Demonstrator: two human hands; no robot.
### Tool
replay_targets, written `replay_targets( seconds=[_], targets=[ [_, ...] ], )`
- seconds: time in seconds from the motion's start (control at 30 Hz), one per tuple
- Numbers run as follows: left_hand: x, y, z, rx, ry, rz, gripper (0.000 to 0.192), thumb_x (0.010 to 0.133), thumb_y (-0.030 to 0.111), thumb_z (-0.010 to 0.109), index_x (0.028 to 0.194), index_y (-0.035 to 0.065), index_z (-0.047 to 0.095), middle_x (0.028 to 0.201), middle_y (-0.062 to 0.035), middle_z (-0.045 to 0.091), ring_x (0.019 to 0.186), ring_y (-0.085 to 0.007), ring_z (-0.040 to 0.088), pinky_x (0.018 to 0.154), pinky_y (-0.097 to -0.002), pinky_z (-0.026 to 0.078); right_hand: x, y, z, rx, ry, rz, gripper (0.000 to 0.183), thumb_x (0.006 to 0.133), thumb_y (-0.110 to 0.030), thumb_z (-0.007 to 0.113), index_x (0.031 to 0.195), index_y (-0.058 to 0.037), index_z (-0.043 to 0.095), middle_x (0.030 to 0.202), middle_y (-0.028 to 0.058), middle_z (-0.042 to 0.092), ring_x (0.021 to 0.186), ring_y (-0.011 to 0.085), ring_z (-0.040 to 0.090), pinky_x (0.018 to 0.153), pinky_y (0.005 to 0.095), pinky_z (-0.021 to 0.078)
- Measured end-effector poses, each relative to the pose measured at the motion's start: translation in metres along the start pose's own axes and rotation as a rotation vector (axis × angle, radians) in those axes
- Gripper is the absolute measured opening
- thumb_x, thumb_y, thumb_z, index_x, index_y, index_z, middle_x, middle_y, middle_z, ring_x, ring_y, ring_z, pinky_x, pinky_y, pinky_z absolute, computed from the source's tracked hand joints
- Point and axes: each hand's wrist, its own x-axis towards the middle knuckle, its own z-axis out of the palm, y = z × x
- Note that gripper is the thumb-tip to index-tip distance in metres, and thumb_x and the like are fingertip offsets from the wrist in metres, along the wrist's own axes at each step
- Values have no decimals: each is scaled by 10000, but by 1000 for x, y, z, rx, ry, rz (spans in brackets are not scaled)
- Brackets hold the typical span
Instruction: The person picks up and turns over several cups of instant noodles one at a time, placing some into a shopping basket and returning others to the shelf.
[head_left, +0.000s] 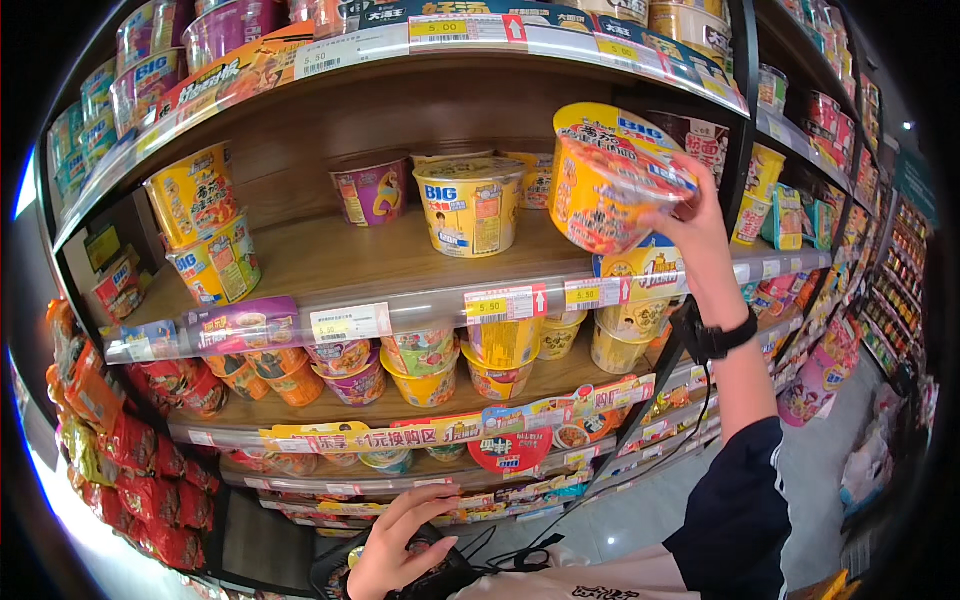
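Note:
My right hand (686, 206) grips a large yellow instant noodle bowl (619, 184) by its lid and lower rim, tilted above the front edge of a wooden shelf (345, 262). Left of it on that shelf stands another yellow noodle bowl (469, 206), with a purple noodle cup (371, 191) farther back. Two yellow bowls (214, 259) are stacked at the shelf's left side. Low in the view, my left hand (409, 544) has its fingers apart and holds nothing that I can see. A dark strap with a device (712, 334) is around my right wrist.
Price tags (506, 304) line the shelf's edge. More noodle cups (420, 367) fill the shelf below, and others (150, 82) stand above. Red snack packets (150, 480) hang at the left. A black upright (739, 150) borders the shelf on the right. Dark cables (525, 555) lie near my body.

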Motion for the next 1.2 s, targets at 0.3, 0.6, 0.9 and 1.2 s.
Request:
replay_targets(
  seconds=[0.3,0.6,0.9,1.2],
  targets=[
    [-6,1,16,-34,148,-192,353,675,8,574,1025,-32,551,1073,-161,586,1042,-276,542,901,-346,395,60,71,-10,-140,-106,484,745,603,-152,807,1213,-106,381,1046,74,504,884,128,467,678,284,414],
    [-18,-29,11,-109,233,-266,350,688,-16,595,1036,-29,555,1048,-144,597,1000,-277,556,891,-331,399,59,89,-17,-351,-232,437,862,691,-233,747,1361,-72,229,1129,111,499,934,179,522,752,280,435],
    [-59,-49,-27,-38,198,-318,334,735,20,577,1065,-19,549,1074,-144,584,1030,-267,544,904,-326,395,-2,36,12,104,-208,343,581,851,-147,520,1336,-5,234,1167,161,474,1089,237,488,967,359,356],
    [-218,-197,-127,-257,463,-721,334,862,128,515,1165,-7,480,1048,-94,580,985,-183,539,879,-292,402,-295,46,188,314,-870,844,309,799,-126,586,1061,30,536,1086,130,562,1013,227,541,912,340,395]
  ],
)
